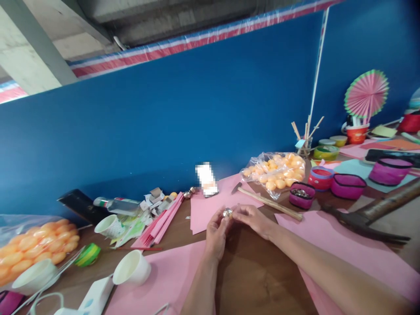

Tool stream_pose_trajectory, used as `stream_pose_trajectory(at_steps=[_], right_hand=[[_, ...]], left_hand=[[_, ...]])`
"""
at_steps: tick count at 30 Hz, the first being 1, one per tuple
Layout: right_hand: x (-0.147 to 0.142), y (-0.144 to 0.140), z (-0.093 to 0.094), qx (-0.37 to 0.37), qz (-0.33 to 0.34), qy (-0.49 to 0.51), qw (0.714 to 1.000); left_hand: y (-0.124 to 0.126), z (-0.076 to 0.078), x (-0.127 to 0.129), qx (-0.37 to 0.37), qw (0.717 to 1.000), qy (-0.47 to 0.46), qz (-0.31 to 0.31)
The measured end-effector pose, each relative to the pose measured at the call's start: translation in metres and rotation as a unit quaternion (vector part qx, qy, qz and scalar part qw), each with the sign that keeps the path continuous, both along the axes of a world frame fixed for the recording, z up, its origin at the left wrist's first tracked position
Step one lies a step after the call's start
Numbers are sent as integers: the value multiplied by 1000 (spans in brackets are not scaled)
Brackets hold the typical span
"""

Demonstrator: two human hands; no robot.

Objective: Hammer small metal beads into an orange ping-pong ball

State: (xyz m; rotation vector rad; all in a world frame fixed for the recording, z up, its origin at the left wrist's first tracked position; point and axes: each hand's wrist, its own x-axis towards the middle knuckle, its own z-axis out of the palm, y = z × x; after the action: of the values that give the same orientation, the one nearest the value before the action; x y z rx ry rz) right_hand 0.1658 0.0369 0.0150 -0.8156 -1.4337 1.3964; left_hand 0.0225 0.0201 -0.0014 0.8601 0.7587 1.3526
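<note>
Small silver ball (227,213) pinched between fingertips of left hand (216,234) and right hand (252,218); both grips closed on it, above pink paper (210,205).

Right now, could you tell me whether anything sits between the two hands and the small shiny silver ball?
Nothing visible does. The left hand and the right hand both pinch the small shiny silver ball at their fingertips, above the brown wooden table. The wooden-handled hammer lies beyond them, clear of the grip.

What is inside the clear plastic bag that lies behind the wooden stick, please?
The clear plastic bag holds many small orange balls, heaped together. Only the outer ones show through the film; those deeper in the heap, and whatever lies under the bag, are covered.
</note>
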Motion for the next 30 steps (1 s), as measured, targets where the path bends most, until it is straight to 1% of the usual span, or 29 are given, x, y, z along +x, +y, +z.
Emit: stream_pose_trajectory(at_steps=[6,12,15,18,24,30], right_hand=[[0,-1,1,1,1,6,1000],[0,2,-8,-16,-17,8,1000],[-1,3,-9,-27,-8,25,999],[-1,2,-6,-35,1,24,999],[0,-1,-1,-8,1,12,1000],[0,0,-1,4,8,0,1000]], left_hand=[[0,0,0,9,1000,27,3],[1,-2,0,11,999,42,13],[2,-3,0,8,999,49,18],[1,-3,1,0,998,51,23],[0,-1,2,-5,1000,14,11],[0,-1,1,-11,1000,12,11]])
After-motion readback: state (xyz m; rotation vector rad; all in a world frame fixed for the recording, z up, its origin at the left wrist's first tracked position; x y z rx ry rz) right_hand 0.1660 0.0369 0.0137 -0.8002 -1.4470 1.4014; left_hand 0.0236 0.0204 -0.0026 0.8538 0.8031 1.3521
